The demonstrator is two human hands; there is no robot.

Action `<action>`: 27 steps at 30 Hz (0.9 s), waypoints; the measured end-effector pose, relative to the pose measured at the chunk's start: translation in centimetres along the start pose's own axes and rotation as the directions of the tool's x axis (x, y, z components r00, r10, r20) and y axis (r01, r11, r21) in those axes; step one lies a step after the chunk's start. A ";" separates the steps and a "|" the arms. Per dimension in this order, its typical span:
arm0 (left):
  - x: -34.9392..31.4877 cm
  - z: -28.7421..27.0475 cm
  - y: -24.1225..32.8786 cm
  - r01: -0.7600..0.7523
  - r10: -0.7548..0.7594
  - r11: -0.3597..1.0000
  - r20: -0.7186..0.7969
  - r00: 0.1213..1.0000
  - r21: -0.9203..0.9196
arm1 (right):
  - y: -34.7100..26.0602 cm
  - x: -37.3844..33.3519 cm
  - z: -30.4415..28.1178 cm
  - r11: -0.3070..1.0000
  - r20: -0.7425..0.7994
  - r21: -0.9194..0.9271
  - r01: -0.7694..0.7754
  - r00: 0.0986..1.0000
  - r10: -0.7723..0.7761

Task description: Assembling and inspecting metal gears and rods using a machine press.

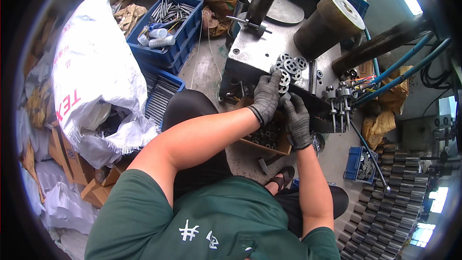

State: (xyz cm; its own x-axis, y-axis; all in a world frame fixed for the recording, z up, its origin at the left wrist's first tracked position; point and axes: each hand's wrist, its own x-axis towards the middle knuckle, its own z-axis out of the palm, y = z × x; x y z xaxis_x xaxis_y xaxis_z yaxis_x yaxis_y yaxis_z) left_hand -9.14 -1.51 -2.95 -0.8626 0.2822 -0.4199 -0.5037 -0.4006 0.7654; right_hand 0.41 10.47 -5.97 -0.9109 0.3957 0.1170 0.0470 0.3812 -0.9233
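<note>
Both my hands wear grey knit gloves and meet at the front edge of a steel machine table (248, 50). My left hand (266, 97) is closed, its thumb and fingers on a round slotted metal disc (285, 78). Just right of it my right hand (298, 121) is closed too, its fingertips pinched at a small grey piece below the disc; most of that piece is hidden. Several similar discs (291, 64) lie heaped on the table right behind my left fingers. Beside the heap lies a dark metal rod (313, 78) with a small ring (320, 74).
A thick steel cylinder (322, 26) and round posts rise from the table. An open cardboard box (276, 148) of dark parts sits below my hands. Left are blue crates (185, 29) and a white sack (96, 67). Right are shafts (342, 106), blue hoses (409, 62) and stacked metal cylinders (390, 202).
</note>
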 end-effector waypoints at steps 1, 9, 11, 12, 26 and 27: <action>-0.7 0.0 0.7 0.053 -0.053 0.997 0.001 0.999 -0.059 | 0.3 0.1 -0.2 0.992 0.046 0.111 -0.065 0.997 0.060; 1.1 -0.3 -1.3 -0.152 0.152 0.987 0.003 0.988 0.052 | -1.1 -0.6 1.3 0.842 0.150 0.476 -0.254 0.967 0.207; 0.9 -0.2 -1.3 -0.100 0.100 0.993 -0.003 0.995 0.070 | -1.2 -1.4 1.6 0.867 0.092 0.463 -0.184 0.983 0.160; 0.8 -0.4 -1.0 -0.102 0.102 0.992 -0.002 0.995 0.072 | -1.7 -1.7 2.1 0.867 0.090 0.464 -0.182 0.983 0.158; -2.5 -0.1 2.3 0.283 -0.284 0.959 -0.088 0.955 -0.022 | -1.3 -4.8 1.2 0.882 -0.140 0.442 0.166 0.983 -0.115; -2.9 -0.1 1.9 0.251 -0.239 0.966 -0.150 0.959 0.064 | -3.8 -5.3 0.6 0.643 -0.086 0.761 0.087 0.996 -0.033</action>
State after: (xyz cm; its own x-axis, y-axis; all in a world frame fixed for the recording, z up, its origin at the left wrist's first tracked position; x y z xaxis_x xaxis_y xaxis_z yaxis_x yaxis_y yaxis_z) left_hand -7.62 -3.21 -0.36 -0.7140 0.2358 -0.6593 -0.7000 -0.2600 0.6651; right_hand 4.78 6.39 -3.31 -0.8732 0.4536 0.1784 -0.3609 -0.3558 -0.8621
